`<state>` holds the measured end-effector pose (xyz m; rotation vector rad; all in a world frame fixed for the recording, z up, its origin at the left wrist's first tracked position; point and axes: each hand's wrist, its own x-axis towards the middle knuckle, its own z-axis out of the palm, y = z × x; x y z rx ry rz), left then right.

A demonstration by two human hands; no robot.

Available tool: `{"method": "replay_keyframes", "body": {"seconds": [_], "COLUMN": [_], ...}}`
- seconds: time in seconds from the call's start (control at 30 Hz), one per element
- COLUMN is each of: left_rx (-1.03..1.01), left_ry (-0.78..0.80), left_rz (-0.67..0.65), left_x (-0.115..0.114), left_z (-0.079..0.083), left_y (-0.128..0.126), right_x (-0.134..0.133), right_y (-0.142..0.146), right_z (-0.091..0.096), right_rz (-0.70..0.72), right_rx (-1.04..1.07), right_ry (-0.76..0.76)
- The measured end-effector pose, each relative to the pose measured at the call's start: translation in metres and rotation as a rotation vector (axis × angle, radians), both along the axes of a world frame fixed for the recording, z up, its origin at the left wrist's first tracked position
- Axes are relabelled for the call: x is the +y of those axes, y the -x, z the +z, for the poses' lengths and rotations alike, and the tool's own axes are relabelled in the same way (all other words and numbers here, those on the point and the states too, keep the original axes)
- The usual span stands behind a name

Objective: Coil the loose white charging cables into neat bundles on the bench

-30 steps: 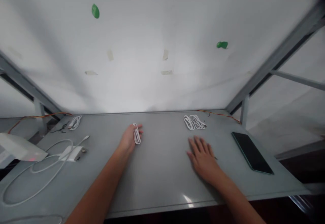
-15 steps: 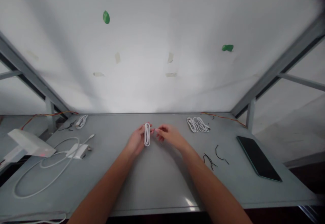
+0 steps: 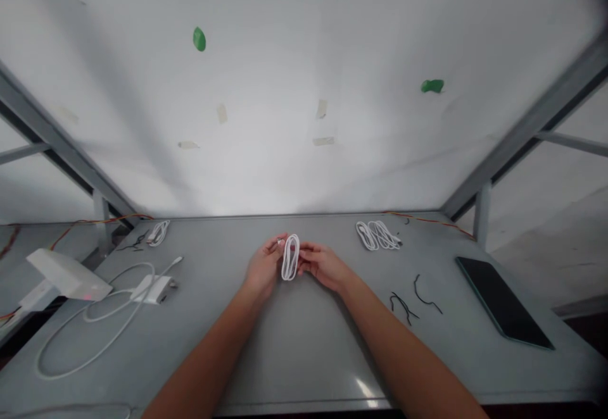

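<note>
A small coil of white cable (image 3: 290, 257) stands upright between my hands, above the middle of the grey table (image 3: 304, 368). My left hand (image 3: 263, 268) grips its left side, with the fingertips at its top. My right hand (image 3: 323, 266) presses its fingers against the coil's right side. The hands hide part of the coil, and no plug shows clearly.
More coiled white cables (image 3: 377, 235) lie at the table's far right, and another (image 3: 158, 233) at far left. On the left are a white charger (image 3: 154, 289) with a looped cable (image 3: 90, 324) and a white box (image 3: 66, 280). Thin black wires (image 3: 411, 299) and a black tablet (image 3: 503, 302) lie right.
My right hand has come in from the right and now meets the coil. The coil sits between both hands, and the view has shifted slightly.
</note>
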<state>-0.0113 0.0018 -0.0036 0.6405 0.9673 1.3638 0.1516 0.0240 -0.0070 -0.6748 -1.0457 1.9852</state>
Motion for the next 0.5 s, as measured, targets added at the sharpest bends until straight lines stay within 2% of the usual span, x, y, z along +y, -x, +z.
{"method": "replay_keyframes", "body": {"seconds": [0.27,0.33,0.43,0.5], "left_rx": [0.078,0.095,0.121,0.112], "left_ry": [0.002,-0.009,-0.014,-0.004], "left_rz": [0.119,0.159,0.223,0.247], "left_x": [-0.004,-0.002,0.001,0.002], "left_z": [-0.006,-0.007,-0.01,-0.012], "left_y": [-0.008,-0.008,-0.006,-0.005], "right_x": [-0.002,-0.001,-0.003,-0.008], "right_y": [0.011,0.012,0.013,0.016], "right_z": [-0.01,-0.009,-0.005,-0.001], "right_rz": [-0.032,-0.164,-0.427,-0.481], "right_rx": [-0.04,-0.102,-0.289,-0.388], "right_ry": [0.015,-0.04,-0.201,-0.317]}}
